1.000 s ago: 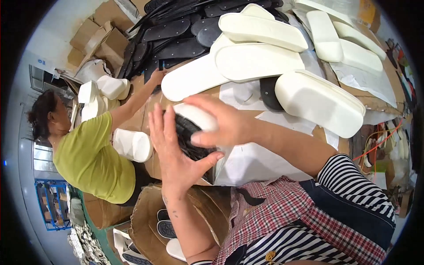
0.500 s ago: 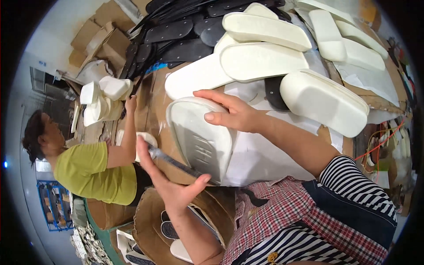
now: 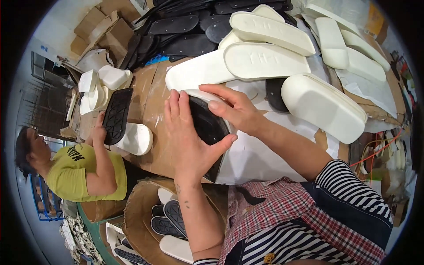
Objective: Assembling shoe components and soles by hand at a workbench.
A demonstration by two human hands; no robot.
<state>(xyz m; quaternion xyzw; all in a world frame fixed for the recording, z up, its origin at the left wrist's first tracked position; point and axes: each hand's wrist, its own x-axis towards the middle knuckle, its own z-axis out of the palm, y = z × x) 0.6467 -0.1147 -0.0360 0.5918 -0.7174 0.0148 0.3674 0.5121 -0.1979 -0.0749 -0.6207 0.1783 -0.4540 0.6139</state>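
A white shoe sole (image 3: 193, 92) stands tilted on the table in front of me, with a black outsole (image 3: 206, 118) lying over its inner face. My left hand (image 3: 187, 137) is laid flat across the black outsole, fingers stretched out and thumb spread toward the right edge. My right hand (image 3: 236, 110) grips the white sole's upper right rim, index finger along the edge and thumb on the near side. The lower end of the black outsole is partly hidden by my left hand. Just beyond lie several white soles (image 3: 267, 61), some stacked.
On the left, a co-worker in a yellow-green shirt (image 3: 84, 172) holds a black outsole (image 3: 117, 115) over a white sole (image 3: 138, 139). Black outsoles (image 3: 179, 46) are heaped at the back. A cardboard box (image 3: 137, 212) below the table edge holds soles. White paper (image 3: 251, 154) covers part of the table.
My left hand has moved up and right, and the black outsole now lies over the white sole's face. The co-worker has brought a black outsole over a white sole.
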